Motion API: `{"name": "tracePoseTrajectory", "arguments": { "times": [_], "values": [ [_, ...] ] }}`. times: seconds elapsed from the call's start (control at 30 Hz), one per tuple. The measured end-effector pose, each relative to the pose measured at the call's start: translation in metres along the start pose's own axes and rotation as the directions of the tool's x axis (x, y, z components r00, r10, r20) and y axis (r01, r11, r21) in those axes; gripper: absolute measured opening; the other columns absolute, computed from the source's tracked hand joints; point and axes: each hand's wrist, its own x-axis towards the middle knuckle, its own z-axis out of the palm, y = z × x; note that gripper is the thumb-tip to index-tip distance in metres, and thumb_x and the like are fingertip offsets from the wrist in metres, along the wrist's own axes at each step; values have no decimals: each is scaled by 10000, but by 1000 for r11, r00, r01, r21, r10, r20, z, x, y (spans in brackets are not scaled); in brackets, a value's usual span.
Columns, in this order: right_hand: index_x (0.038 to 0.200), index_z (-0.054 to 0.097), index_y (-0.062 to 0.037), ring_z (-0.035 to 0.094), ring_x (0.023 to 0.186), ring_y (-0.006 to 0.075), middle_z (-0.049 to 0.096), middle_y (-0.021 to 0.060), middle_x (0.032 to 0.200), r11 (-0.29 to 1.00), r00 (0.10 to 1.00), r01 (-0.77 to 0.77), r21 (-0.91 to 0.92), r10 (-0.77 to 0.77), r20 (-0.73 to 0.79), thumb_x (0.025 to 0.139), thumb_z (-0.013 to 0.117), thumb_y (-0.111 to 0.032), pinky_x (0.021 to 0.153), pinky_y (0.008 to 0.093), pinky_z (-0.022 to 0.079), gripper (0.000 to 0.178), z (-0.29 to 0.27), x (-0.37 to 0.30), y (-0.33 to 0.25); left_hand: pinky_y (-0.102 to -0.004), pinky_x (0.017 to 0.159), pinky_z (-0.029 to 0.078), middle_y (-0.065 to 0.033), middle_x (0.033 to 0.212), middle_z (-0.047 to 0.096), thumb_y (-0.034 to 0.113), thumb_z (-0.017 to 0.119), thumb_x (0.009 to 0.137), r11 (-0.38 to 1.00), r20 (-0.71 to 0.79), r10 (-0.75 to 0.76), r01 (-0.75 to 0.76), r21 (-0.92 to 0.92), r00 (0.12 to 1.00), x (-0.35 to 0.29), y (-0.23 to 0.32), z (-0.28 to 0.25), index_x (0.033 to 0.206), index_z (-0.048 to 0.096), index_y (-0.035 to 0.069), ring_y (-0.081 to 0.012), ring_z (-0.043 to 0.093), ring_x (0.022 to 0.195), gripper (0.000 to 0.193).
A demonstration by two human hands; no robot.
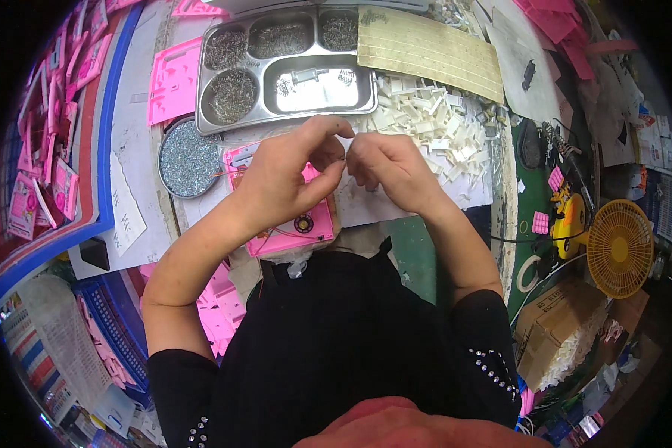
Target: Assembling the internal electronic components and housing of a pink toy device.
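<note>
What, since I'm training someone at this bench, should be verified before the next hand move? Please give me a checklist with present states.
1. Both hands in view: ok; left hand and right hand meet with fingers curled.
2. Small item secure between the fingers: cannot tell; too small and partly hidden.
3. Pink casing in front of the person: ok; it lies partly beneath the left hand.
4. Whole casing interior visible: not ok; the left hand and forearm cover part.
5. Metal tray stocked: ok; several compartments hold small metal parts.
6. White plastic parts in order: not ok; they lie in a jumbled heap.
</note>
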Motion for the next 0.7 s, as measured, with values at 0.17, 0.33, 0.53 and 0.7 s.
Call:
{"name": "tracePoseTrajectory", "arguments": {
  "times": [0.17,0.33,0.53,0.7],
  "values": [
    [759,646,-30,602,571,267,589,105,619,821,955,258,-509,-298,3,930,729,-403,548,369,452,419,-3,7,-3,-374,681,558,-119,839,691,13,701,862,987,12,15,-16,161,1000,-3,2,-3,1252,510,42,-279,717,785,436],
    [759,626,-27,574,588,347,576,141,641,868,955,296,-399,-278,105,959,692,-318,559,420,446,359,0,13,1,-301,704,553,-88,861,675,-37,720,834,969,42,36,-45,242,998,-3,-2,-1,1234,536,35,-185,721,775,446],
    [854,637,-20,597,667,352,592,155,730,890,948,315,-328,-314,57,981,653,-227,612,417,468,243,1,6,9,-349,648,546,-95,800,680,22,734,858,999,-27,46,-45,24,999,-3,-10,4,1206,516,33,-212,695,710,411],
    [917,626,-32,607,792,360,622,141,864,834,896,431,-344,-441,53,963,646,-162,675,425,484,140,0,8,11,-300,700,541,-57,848,692,29,713,909,916,51,-177,184,-357,983,-1,-15,3,1197,519,29,-133,681,764,348]
  ]
}}
